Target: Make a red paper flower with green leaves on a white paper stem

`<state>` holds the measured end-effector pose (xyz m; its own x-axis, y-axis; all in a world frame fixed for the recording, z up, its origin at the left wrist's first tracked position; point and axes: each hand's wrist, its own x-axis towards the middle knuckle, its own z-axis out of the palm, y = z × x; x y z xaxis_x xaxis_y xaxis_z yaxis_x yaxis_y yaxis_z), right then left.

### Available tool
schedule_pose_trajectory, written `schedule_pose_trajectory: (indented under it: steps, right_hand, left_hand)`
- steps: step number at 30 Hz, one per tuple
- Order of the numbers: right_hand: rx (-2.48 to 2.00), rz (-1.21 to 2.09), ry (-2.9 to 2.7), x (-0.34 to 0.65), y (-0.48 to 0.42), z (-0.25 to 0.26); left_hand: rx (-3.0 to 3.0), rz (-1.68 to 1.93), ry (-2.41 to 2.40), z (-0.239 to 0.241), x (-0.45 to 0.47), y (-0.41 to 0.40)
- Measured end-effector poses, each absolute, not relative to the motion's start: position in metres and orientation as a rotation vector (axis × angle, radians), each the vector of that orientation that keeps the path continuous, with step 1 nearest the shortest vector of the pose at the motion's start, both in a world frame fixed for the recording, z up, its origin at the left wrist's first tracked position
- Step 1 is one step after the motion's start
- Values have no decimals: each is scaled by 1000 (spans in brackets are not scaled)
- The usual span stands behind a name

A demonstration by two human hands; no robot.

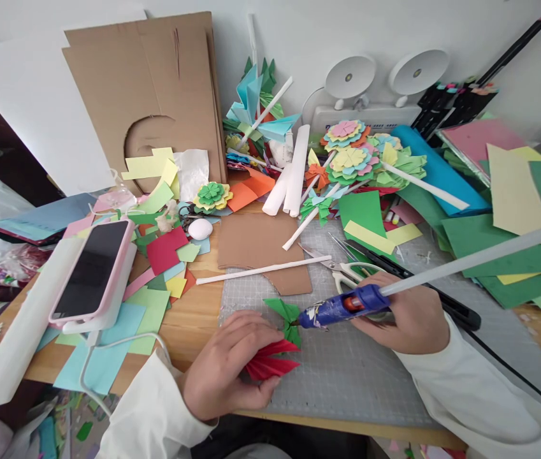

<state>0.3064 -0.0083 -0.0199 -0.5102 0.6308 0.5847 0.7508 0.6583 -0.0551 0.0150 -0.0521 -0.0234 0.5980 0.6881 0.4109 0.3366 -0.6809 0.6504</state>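
Observation:
My left hand [229, 363] is closed on a red pleated paper fan [270, 360] lying on the grey cutting mat [346, 376]. Folded green paper leaves [285, 315] sit at the fan's top. My right hand [406, 319] grips a blue hot glue gun [344, 306], its nozzle pointing left at the green leaves. A translucent glue stick [480, 255] sticks out of the gun's back toward the right.
Scissors [341, 268], a white paper stick [263, 269] and a brown cardboard piece [263, 252] lie behind the hands. A phone in a pink case [91, 271] rests at left among coloured paper scraps. Paper flowers [351, 153], paper rolls and green sheets [494, 255] crowd the back and right.

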Motion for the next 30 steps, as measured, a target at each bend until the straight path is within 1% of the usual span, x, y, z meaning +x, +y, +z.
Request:
schedule_pose_trajectory:
  steps: [3, 9, 16, 30]
  right_hand:
    - [-1132, -290, -2255, 307, -10, -18]
    - [-1113, -199, -2285, 302, -9, -12]
    - [-1035, -197, -2299, 298, -9, -10]
    - [-1058, -222, -2303, 299, -9, -11]
  left_hand:
    - [2313, 898, 807, -23, 15, -52]
    - [2317, 918, 813, -21, 16, -50]
    - [2321, 934, 812, -20, 17, -51]
    - [2311, 921, 817, -20, 17, -51]
